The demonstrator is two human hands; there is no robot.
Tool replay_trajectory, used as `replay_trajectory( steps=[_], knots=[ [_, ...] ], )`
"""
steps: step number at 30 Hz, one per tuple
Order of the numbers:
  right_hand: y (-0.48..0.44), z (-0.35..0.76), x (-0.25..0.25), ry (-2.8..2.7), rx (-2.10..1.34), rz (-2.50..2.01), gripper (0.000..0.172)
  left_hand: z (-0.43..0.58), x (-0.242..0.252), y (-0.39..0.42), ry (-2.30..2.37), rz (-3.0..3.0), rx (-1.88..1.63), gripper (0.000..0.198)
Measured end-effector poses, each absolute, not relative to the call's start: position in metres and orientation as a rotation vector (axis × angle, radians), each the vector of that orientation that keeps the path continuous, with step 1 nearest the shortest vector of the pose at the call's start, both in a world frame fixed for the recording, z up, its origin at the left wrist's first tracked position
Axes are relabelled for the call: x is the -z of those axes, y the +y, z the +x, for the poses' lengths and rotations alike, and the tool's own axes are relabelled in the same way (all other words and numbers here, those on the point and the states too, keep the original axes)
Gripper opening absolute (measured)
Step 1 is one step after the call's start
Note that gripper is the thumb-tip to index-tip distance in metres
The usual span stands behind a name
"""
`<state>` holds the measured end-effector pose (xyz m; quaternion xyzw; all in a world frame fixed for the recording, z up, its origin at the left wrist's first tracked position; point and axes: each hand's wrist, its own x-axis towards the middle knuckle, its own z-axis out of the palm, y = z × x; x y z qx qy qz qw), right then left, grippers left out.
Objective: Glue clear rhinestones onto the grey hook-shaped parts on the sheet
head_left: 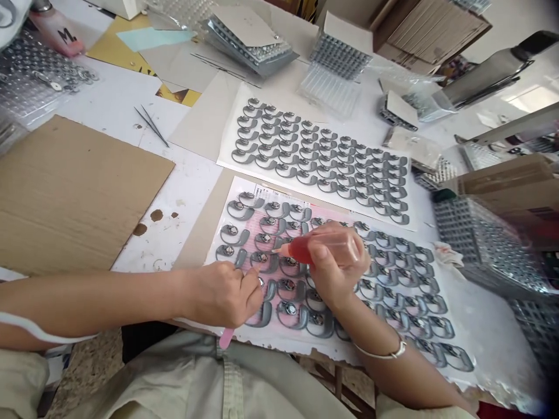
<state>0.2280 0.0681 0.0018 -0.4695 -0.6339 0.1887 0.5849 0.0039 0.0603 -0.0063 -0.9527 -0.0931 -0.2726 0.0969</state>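
My right hand is wrapped round a small squeeze bottle with red liquid inside. The bottle lies tilted, its thin nozzle pointing left, close over a grey hook-shaped part with a round metal piece on it. My left hand is closed just left of that nozzle, fingers near the same parts. From beneath it sticks the pink end of a slim tool; its other end is hidden. Rows of such grey parts cover the near sheet, which has a pink patch, partly behind my hands.
A second sheet with rows of grey parts lies beyond. Black tweezers and a brown cardboard piece are to the left. Stacked trays, a grey bottle and boxes crowd the back and right.
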Motion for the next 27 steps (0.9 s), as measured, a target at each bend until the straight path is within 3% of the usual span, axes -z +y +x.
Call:
replay_trajectory(
  steps=[27],
  knots=[
    [0.069,0.226,0.001,-1.681,-0.35,-1.028,0.015,0.004,0.001,0.062,-0.265,-2.869,0.78,0.009]
  ],
)
